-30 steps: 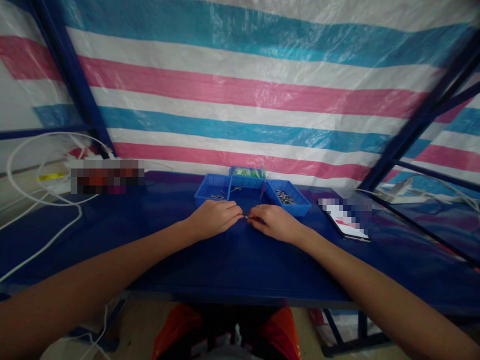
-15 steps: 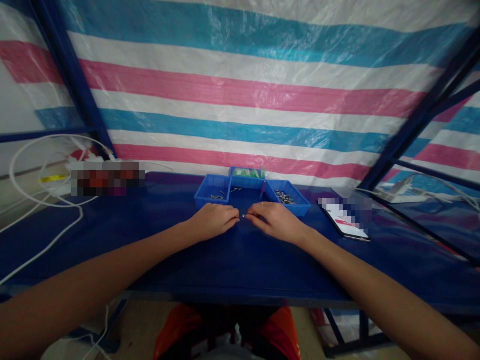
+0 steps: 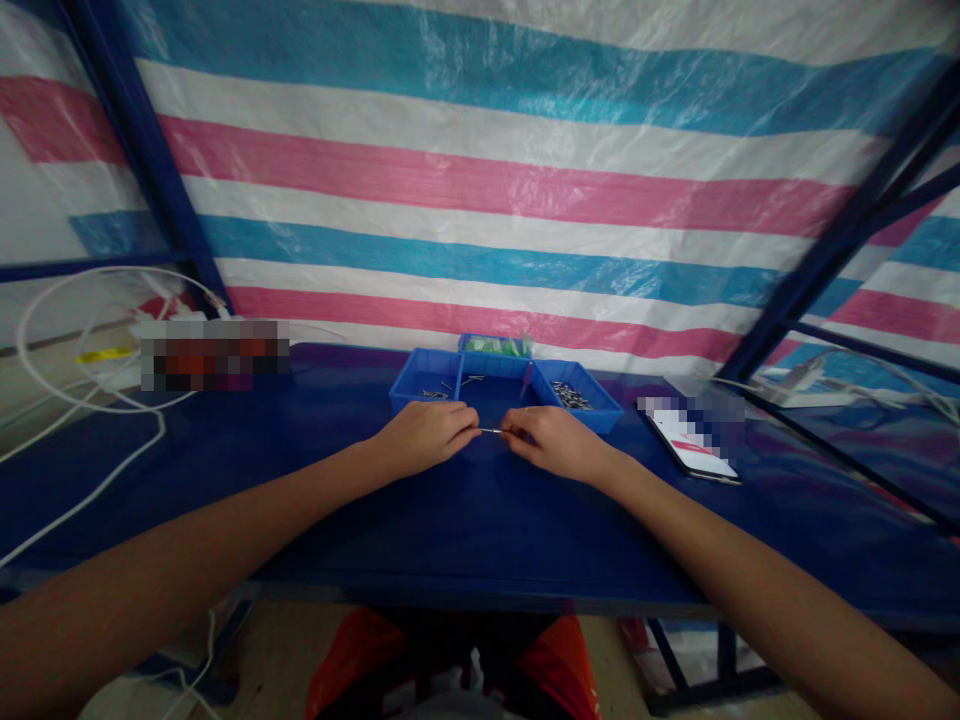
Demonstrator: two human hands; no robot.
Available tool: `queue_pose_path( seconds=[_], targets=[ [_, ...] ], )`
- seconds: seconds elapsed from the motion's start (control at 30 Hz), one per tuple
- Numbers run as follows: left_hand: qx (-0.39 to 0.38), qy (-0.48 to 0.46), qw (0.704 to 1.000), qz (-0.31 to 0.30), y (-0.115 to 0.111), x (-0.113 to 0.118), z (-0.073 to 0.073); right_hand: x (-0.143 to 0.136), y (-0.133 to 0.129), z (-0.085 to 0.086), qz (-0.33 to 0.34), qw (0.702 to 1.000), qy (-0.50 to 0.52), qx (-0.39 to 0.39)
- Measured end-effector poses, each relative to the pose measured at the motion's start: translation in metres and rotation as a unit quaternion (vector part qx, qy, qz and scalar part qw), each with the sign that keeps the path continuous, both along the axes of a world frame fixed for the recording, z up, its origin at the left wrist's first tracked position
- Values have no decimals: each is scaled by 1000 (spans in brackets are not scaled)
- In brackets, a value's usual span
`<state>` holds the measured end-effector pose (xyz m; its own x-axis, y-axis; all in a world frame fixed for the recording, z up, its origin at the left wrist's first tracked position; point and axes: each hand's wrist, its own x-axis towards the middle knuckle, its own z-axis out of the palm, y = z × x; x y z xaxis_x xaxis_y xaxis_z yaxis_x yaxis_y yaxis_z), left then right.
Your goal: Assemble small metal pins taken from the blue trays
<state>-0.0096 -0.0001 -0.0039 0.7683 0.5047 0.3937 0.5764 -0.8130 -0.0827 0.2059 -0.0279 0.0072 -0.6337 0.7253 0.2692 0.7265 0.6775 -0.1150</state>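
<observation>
A thin metal piece point(image 3: 491, 430) spans the gap between my two hands. My left hand point(image 3: 431, 436) is closed, pinching its left end. On its right end the fingers of my right hand point(image 3: 551, 440) are closed too. Just behind my left hand is a blue bin point(image 3: 409, 383) with a few thin metal pins in it. Another blue bin point(image 3: 607, 412), behind my right hand, holds several small metal parts. Between these bins, a few pins point(image 3: 472, 378) lie near a small upright reddish object point(image 3: 528, 375).
A blue tray point(image 3: 461, 346) with green-and-clear packets stands at the back. A phone point(image 3: 694, 445) lies on the blue table point(image 3: 465, 540) to the right. White cables point(image 3: 161, 430) run along the left. Blue frame posts and a striped sheet point(image 3: 480, 185) stand behind.
My hands have moved slightly apart, and more of the thin metal piece shows between them. The bins and phone have stayed in place.
</observation>
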Motion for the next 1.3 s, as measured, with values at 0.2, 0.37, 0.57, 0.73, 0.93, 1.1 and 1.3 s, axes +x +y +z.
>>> queue_pose_path(
  seconds=[0.2, 0.37, 0.57, 0.73, 0.93, 1.1, 1.3],
  targets=[
    [52, -2, 994, -91, -8, 3, -2, -3, 0, -3, 44, 999, -25, -18],
    [90, 6, 991, -99, -9, 2, -2, -2, -1, -2, 37, 999, -25, -16],
    [70, -4, 997, -19, -4, 0, 1, -1, 1, -3, 11, 1000, -13, 7],
    [50, 18, 998, 30, -2, 1, 0, 1, 0, 1, -9, 1000, 1, 29],
    [25, 40, 999, 19, -7, 3, 0, 1, -3, 7, 4, 999, 24, 45],
    [23, 50, 998, 34, -7, 3, -1, 1, -2, 5, 20, 999, 15, 38],
    [18, 43, 998, 49, -5, 2, 2, 2, 0, 5, 21, 999, -10, 32]
  ],
)
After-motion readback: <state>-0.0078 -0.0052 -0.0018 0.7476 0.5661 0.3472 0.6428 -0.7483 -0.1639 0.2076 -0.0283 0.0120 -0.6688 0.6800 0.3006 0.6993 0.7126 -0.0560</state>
